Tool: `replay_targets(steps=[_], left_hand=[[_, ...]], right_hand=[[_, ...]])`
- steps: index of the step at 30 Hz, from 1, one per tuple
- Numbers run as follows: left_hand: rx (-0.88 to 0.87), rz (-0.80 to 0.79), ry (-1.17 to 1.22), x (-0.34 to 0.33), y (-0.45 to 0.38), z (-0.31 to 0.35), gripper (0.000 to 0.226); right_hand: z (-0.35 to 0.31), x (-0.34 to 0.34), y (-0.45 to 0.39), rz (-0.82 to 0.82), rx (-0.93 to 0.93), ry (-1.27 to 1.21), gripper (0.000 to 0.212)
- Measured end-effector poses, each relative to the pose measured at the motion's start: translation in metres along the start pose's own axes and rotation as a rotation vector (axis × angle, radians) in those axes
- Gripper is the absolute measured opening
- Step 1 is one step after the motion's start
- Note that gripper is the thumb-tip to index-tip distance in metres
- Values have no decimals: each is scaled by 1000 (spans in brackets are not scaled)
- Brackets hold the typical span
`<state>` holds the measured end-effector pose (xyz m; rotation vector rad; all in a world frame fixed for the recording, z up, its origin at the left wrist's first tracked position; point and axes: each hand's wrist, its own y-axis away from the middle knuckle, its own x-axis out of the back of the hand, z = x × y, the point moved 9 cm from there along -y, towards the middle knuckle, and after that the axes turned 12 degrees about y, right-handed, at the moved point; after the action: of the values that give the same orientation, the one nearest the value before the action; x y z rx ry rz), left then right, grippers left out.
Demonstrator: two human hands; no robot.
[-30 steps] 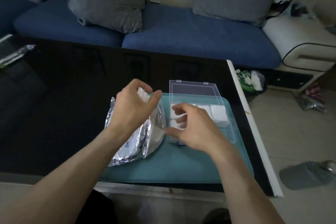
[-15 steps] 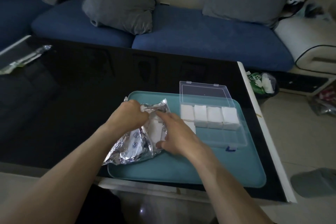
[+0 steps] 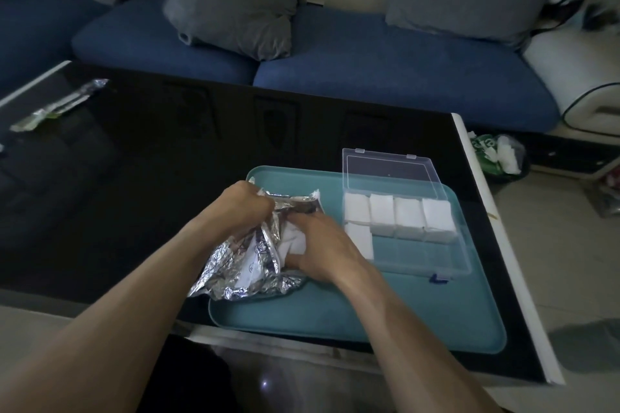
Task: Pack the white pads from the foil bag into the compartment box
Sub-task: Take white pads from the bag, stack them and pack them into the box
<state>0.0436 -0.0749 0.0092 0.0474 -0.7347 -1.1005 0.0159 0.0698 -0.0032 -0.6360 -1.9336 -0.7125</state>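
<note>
crinkled foil marked our place in the job: our left hand [image 3: 246, 206] had the foil bag [image 3: 248, 265] pinched at its mouth, holding it open on the teal tray [image 3: 335, 315], while our right hand [image 3: 322, 245] had curled its fingers round a stack of white pads [image 3: 293, 241] just at the opening. we judged this the drawing-out step. at three o'clock from the bag lay the compartment box [image 3: 419, 251], lid back toward twelve, its far row of four cells filled and one near cell filled at the nine o'clock end. the next move called for a short carry toward three, over the box's low wall, into a bare near cell. room was ample toward six; the table edge [image 3: 503, 245] ran close at three.
</note>
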Motion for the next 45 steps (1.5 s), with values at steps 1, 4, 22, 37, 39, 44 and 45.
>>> replay_targets(steps=[1, 4, 22, 37, 39, 44, 45], left_hand=[[4, -2, 3, -1, -1, -1, 15], [-5, -5, -35, -3, 0, 0, 16], [-152, 122, -210, 0, 5, 19, 31], [-328, 172, -104, -6, 36, 57, 57], [-392, 200, 15, -4, 42, 68, 56], [-417, -76, 382, -32, 56, 80, 55], [-403, -105, 431, -37, 57, 81, 50]], right_hand=[[0, 3, 0, 18, -6, -6, 65], [1, 9, -2, 75, -35, -2, 51], [38, 66, 24, 431, -128, -335, 10], [99, 96, 58, 527, -387, -859, 7], [100, 97, 61, 514, -398, -942, 13], [84, 89, 61, 345, -328, -1080, 22], [80, 87, 60, 305, -306, -1061, 24]])
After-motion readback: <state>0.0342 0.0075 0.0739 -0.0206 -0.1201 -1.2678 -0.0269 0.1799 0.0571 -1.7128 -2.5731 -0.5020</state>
